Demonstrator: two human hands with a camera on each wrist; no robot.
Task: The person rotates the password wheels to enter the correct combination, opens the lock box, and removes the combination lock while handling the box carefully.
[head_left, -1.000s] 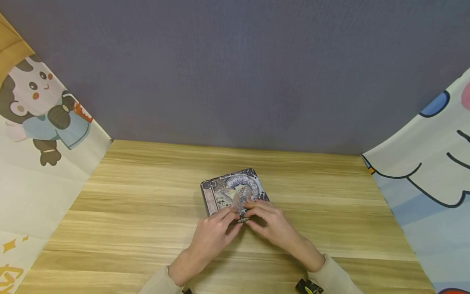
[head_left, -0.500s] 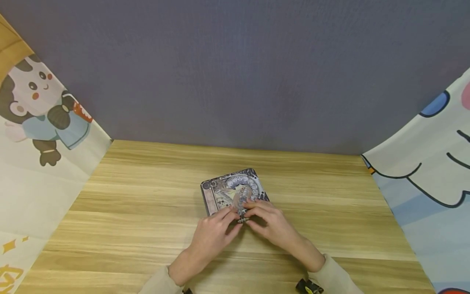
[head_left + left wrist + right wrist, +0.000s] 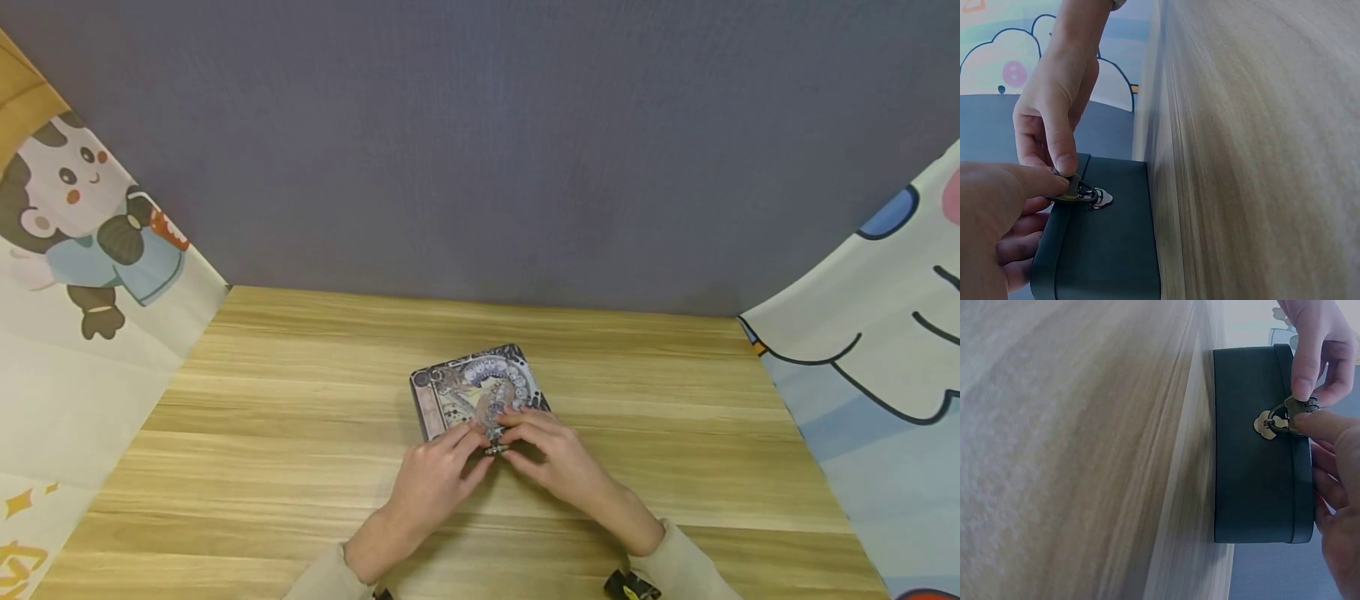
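A box with an ornate patterned lid (image 3: 468, 385) stands tilted on the table; its dark green front (image 3: 1110, 250) shows in the left wrist view. A bronze-coloured padlock (image 3: 1295, 415) has its shackle through a metal clasp plate (image 3: 1262, 426) on that front. My left hand (image 3: 435, 475) and my right hand (image 3: 566, 462) meet at the near side of the box, each pinching the padlock between thumb and finger. Other fingers of both hands rest against the lid. The fingers partly cover the lock body.
The wooden table (image 3: 285, 375) extends around the box, with a grey panel (image 3: 480, 150) along its back. Cartoon-printed cloths hang at the left (image 3: 90, 400) and right (image 3: 862, 392). A black object (image 3: 632, 585) shows by the right sleeve.
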